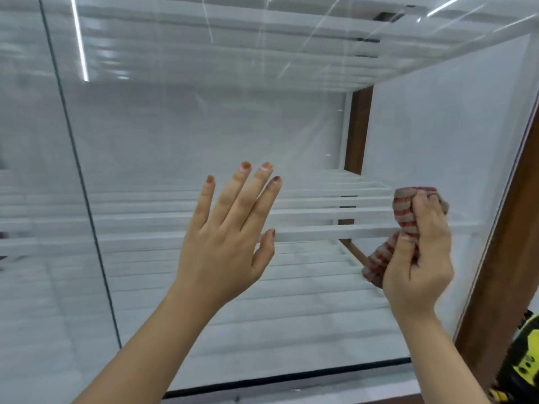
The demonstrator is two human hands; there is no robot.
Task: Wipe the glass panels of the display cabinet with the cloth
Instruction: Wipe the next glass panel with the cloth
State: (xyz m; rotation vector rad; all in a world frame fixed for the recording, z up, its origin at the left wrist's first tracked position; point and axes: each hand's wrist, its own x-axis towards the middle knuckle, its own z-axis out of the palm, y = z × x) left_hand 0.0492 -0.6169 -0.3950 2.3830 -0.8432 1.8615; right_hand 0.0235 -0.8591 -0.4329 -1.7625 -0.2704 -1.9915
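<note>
A striped red and grey cloth point(404, 220) is held bunched in the right hand point(420, 258), the fingers and thumb curled round it so that a wad projects above the knuckles and a tail hangs below the palm. The wad is presented toward the glass panel point(180, 126) near its right edge, close to the brown wooden frame point(501, 258); whether the cloth is actually in contact with the glass cannot be told from this view. Bunching is judged to give a firm pad for pressure, not a loose sheet that would drag. The left hand point(230, 240) is held wide, fingers straight and slightly spread, palm turned to the pane at about mid-width; nothing is held in it. It is taken to be there as a brace or steadying rest against the panel, though contact is likewise not certain. A dark vertical seam point(84, 185) is seen to the left, marking the junction with a neighbouring panel, and a dark lower edge point(291, 374) bounds the pane at the bottom. White slatted shelves point(309, 217) are visible through the glass, with streaks of ceiling light reflected across the upper part. A yellow and black object point(525, 365) is partly seen at the lower right corner; its nature cannot be determined. The wipe is judged to be in progress on the right portion of this pane, with the left portion and the adjoining panel possibly outstanding.
</note>
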